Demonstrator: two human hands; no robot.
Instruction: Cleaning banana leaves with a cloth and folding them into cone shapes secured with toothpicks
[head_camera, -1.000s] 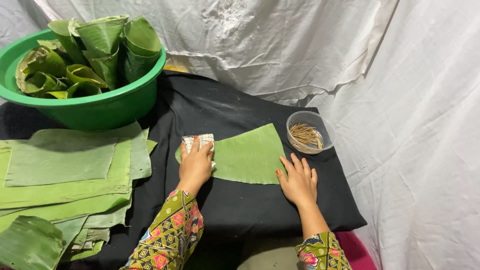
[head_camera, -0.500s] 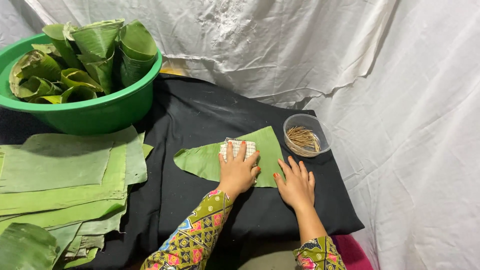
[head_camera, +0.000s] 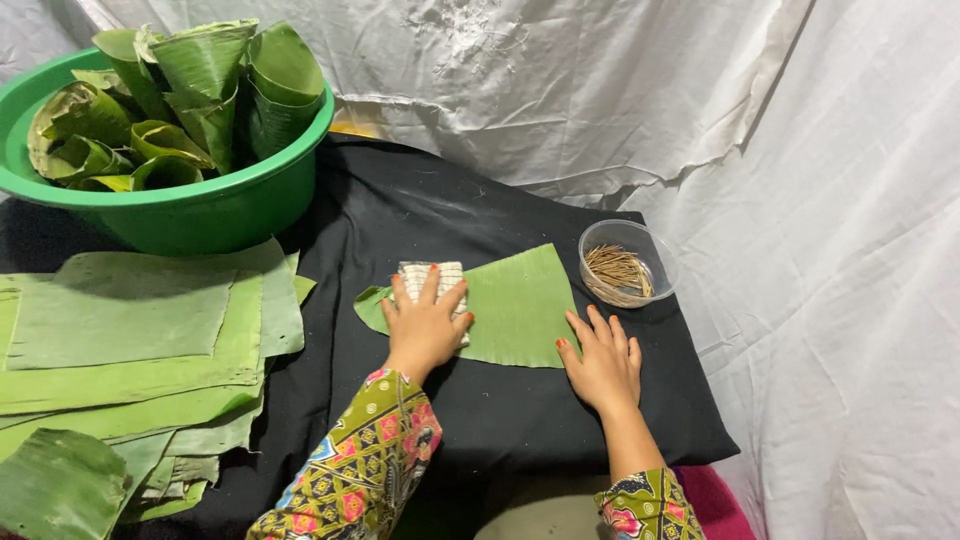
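Two hands pressing down on a banana leaf piece on a black cloth.

The left hand is lying flat with fingers spread, pressing a small pale checked cloth pad onto the left part of the banana leaf piece; the right hand is resting open, fingers spread, on the leaf's near right edge, gripping nothing. The leaf is lying flat in the middle of the black cloth, between the two hands. Just right of the leaf's far corner a clear plastic bowl is holding thin wooden sticks. To the left a stack of flat banana leaf sheets is overlapping the cloth's edge. At the far left a green plastic basin is holding rolled leaf cones. Crumpled white sheeting is hanging behind and to the right.
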